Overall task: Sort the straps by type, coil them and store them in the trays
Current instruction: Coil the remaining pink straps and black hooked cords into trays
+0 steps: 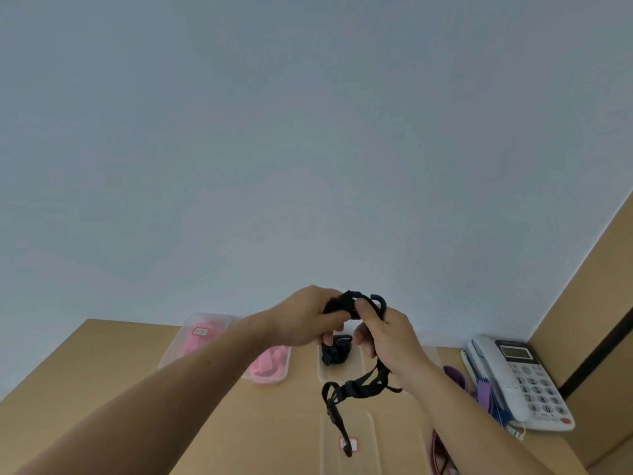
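Both my hands hold one black strap (356,385) in the air above the table. My left hand (305,317) grips the coiled upper part of it. My right hand (383,334) pinches the same coil, with loops round its fingers. The strap's loose tail hangs down to about the clear lid (363,426) in front of me. A clear tray (356,368) behind my hands holds a coiled black strap (335,353). Further left, a clear tray (274,375) holds pink straps (265,363).
A clear lid or tray (174,347) over pink material lies at the far left. Purple straps (479,392) lie beside a white desk telephone (520,382) on the right. A red strap (440,454) lies near the front edge. A wooden partition (589,337) bounds the right side.
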Motion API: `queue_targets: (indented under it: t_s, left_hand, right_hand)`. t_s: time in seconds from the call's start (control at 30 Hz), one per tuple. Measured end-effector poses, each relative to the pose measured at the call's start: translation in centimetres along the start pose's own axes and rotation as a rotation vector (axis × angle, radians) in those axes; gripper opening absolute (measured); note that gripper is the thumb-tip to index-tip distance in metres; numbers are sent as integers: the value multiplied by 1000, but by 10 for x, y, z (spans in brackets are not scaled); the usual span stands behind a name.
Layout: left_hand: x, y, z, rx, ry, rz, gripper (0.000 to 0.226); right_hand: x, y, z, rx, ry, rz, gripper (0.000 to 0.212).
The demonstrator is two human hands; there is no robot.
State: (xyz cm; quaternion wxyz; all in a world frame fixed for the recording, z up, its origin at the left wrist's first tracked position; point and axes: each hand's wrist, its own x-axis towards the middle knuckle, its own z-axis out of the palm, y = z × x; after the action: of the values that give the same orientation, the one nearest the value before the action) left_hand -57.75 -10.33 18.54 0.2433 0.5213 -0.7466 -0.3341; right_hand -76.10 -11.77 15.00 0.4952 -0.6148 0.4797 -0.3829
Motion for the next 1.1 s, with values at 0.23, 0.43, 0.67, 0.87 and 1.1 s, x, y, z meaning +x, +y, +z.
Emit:
queue_targets:
  t_s: [0.23, 0.43, 0.67, 0.87, 1.1]
  left_hand:
    - [9, -5, 25, 517, 410, 193, 24]
    - [9, -17, 26, 844, 551, 473, 56]
    - [6, -6, 16, -195, 63, -13, 82]
    - [0, -2, -3, -741, -274, -132, 27]
    - [4, -10, 14, 37, 157, 12, 15]
  right_hand:
    - [1, -12, 15, 128, 69, 184, 55]
    - [0, -19, 16, 342, 59, 205, 65]
    - [-1, -13, 7, 299, 89, 102, 40]
    - [-5, -5, 6, 116, 53, -23, 47]
    - [-4, 3, 8, 47, 107, 151, 57]
